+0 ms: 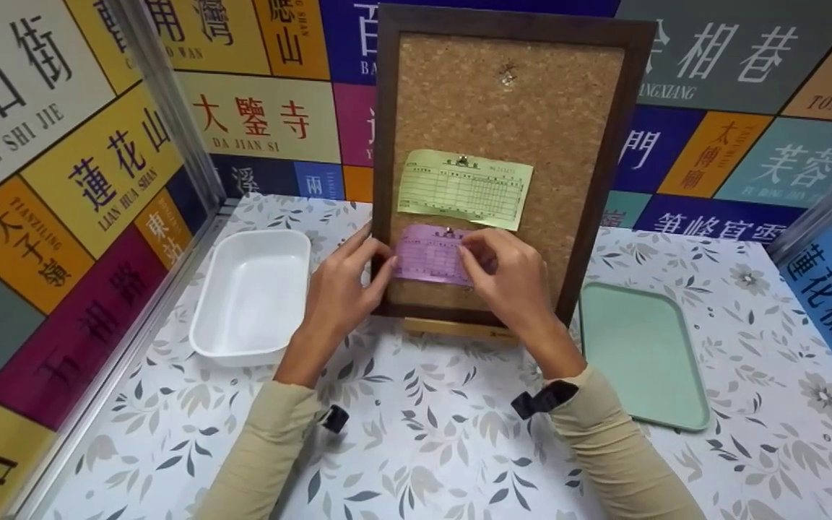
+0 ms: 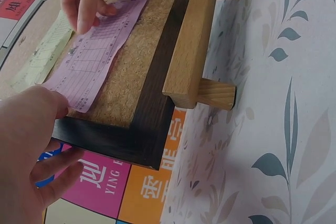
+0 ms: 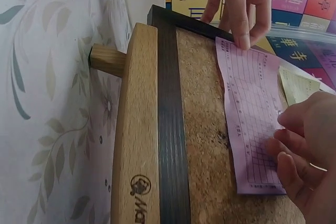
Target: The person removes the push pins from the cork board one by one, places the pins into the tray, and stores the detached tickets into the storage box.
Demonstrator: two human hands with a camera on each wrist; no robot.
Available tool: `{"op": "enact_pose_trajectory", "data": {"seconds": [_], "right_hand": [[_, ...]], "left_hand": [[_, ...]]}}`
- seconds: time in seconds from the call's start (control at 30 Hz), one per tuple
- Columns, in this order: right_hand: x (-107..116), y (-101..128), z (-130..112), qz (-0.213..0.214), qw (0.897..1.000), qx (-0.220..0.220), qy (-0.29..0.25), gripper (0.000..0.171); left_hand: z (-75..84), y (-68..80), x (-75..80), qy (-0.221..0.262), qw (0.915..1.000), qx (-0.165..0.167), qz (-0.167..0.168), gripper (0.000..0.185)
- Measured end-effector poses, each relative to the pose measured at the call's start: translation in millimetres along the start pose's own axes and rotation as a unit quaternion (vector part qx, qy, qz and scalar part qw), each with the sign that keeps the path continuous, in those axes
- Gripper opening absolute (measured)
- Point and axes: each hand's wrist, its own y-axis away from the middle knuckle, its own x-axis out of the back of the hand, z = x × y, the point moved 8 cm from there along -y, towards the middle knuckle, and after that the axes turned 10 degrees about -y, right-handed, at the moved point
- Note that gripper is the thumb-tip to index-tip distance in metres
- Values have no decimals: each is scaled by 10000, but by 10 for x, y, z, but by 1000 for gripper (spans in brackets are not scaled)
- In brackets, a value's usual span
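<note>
A pink ruled slip point(image 1: 427, 258) lies against the lower part of a framed corkboard point(image 1: 560, 130), under a small metal clip point(image 1: 449, 231). My left hand point(image 1: 344, 282) pinches the slip's left edge beside the dark frame. In the left wrist view its other fingers hang outside the frame. Toward the upper right of the slip, my right hand point(image 1: 513, 278) has thumb and forefinger brought together at the paper's edge; the exact contact is partly hidden. Just above, a pale green slip point(image 1: 459, 191) hangs from another clip point(image 1: 463, 160), its lower right corner lifted.
The board leans on a wooden stand point(image 2: 184, 56). To the left sits a white tub point(image 1: 250, 289); a light green tray point(image 1: 643, 354) lies on the right. A shiny transparent piece point(image 1: 508, 74) is near the board's top. Printed panels surround the floral table point(image 1: 416, 448).
</note>
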Motion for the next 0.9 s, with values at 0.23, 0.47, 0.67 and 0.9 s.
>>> {"op": "enact_pose_trajectory", "data": {"seconds": [0.23,0.47,0.67,0.9], "right_hand": [[-55,-50,-20,303,9995,87,42,8],[-100,-61,-41,466,9989,91,23,9],[-123,-72,-67,591,9982,84,67,9],[-137,-74,-78,709,9973,147,126,7]], "left_hand": [[4,-1,6,-17,10000,5,0,17],[-5,6,6,-83,10000,-21,24,16],[1,5,10,-23,10000,-20,26,16],[-1,0,7,0,10000,-21,25,15]]}}
